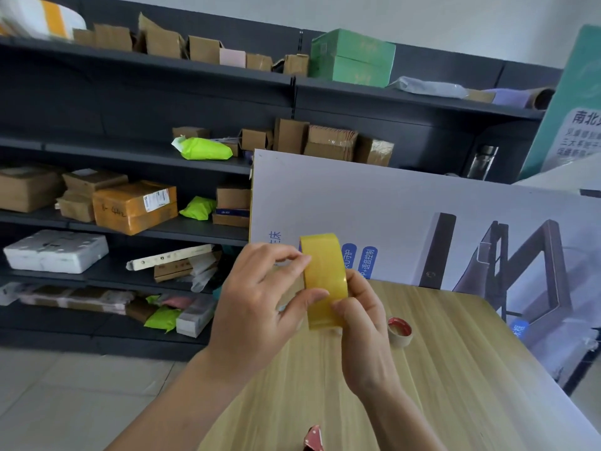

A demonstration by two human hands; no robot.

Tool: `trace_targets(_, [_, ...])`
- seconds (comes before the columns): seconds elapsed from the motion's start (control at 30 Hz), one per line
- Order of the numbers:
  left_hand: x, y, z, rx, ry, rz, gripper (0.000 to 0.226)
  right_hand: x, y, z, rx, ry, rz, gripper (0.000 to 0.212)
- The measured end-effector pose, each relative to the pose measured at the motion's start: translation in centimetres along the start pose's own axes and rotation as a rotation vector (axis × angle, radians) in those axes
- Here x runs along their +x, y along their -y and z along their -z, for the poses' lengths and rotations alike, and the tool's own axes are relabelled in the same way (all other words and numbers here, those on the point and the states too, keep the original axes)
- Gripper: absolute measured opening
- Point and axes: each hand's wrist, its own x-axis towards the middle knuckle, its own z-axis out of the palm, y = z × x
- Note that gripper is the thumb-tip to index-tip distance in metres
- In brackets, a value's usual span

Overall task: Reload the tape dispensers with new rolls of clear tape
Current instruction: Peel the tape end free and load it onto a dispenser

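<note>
A full roll of yellowish clear tape (324, 278) is held on edge above the wooden table (455, 369), its outer band facing me. My left hand (260, 307) grips it from the left, thumb and forefinger pinched on the band. My right hand (364, 323) supports it from the right and below, thumb pressed on the band. A small, nearly spent tape core with a red inner ring (400, 332) lies on the table just right of my hands. A red tape dispenser (313, 439) pokes in at the bottom edge, mostly cut off.
A large printed board (406, 203) leans upright along the table's far edge. Dark shelving (130, 148) to the left and behind holds several cardboard boxes and green parcels. Tiled floor (65, 395) lies left of the table.
</note>
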Motion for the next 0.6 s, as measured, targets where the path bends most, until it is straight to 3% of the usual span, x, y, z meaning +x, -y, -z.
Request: trace_targets(0.6, [-0.3, 0.9, -0.3, -0.182, 0.044, 0.161, 0.032, 0.6, -0.2, -1.5, -0.133, -0.029, 0.039, 0.017])
